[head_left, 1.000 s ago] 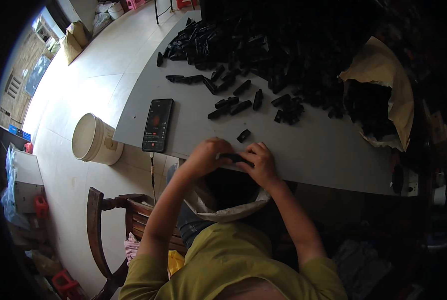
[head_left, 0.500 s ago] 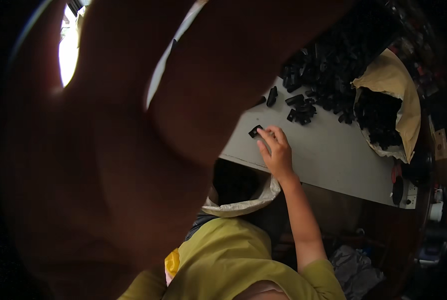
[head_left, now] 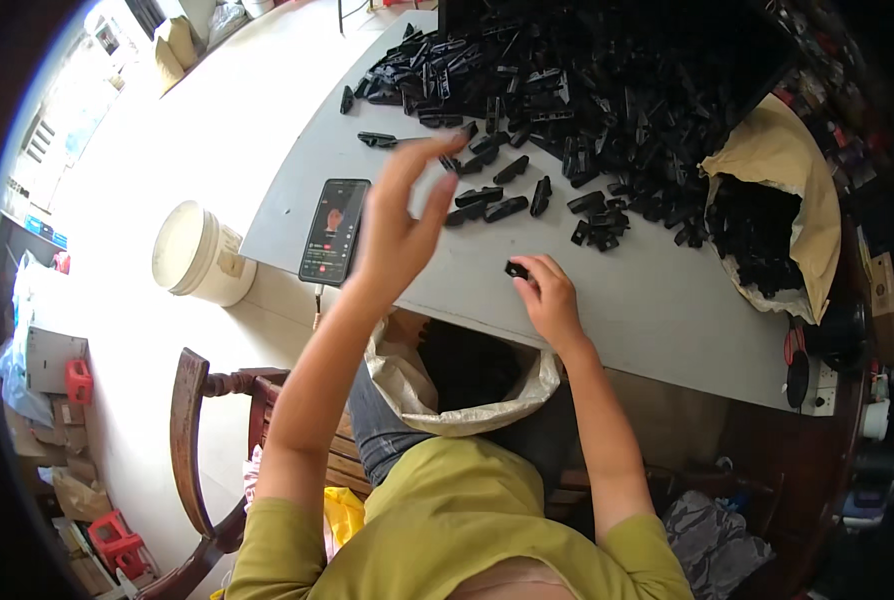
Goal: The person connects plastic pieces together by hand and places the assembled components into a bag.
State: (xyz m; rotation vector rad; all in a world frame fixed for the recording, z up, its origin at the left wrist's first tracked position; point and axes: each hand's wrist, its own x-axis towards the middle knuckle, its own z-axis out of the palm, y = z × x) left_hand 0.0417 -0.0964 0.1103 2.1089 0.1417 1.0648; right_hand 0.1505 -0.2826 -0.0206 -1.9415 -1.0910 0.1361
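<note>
Half a second ago the left hand [head_left: 399,222] was right up against the camera and hid most of the view; now it has dropped away and hangs in the air left of centre, above the grey table [head_left: 657,310], fingers spread and loose, holding nothing. The right hand [head_left: 547,297] has stayed near the table's lower edge, just right of centre, with its fingertips pinched on a small black plastic part [head_left: 516,269] that sits on the tabletop.

Above that hand a few loose black pieces [head_left: 497,200] lie scattered, and beyond them a large heap of black plastic parts [head_left: 587,80] fills the upper middle of the frame. At the right a tan paper sack [head_left: 767,160] lies open with more black parts inside it. A phone [head_left: 334,231] with a lit screen lies flat on the table just left of the raised hand.

Below the table edge, in the lower centre, a white woven bag [head_left: 407,385] gapes open on the person's lap. A white bucket [head_left: 199,255] stands on the floor at the left, and a wooden chair [head_left: 189,440] shows at the lower left
</note>
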